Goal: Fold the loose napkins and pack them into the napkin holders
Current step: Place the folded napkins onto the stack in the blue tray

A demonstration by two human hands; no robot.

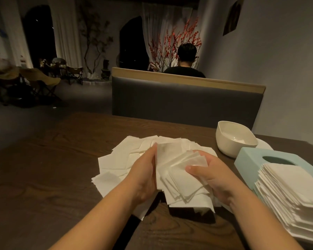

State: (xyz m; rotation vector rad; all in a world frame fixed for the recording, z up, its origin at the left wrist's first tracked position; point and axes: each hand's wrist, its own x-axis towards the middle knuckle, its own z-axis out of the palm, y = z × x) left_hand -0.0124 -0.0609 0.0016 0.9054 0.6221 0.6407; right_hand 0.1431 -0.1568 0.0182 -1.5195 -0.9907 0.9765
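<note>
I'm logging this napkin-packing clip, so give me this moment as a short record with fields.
left hand: left hand steadies the fanned napkins' left edge, fingers hidden
right hand: right hand grips fanned napkins, thumb on top
loose pile: loose napkins spread on the table
stack: neat stack at right
holders: white holder, open side up; teal holder behind the stack
packed: not yet

Napkin stack (293,201) cut off at right edge
</note>
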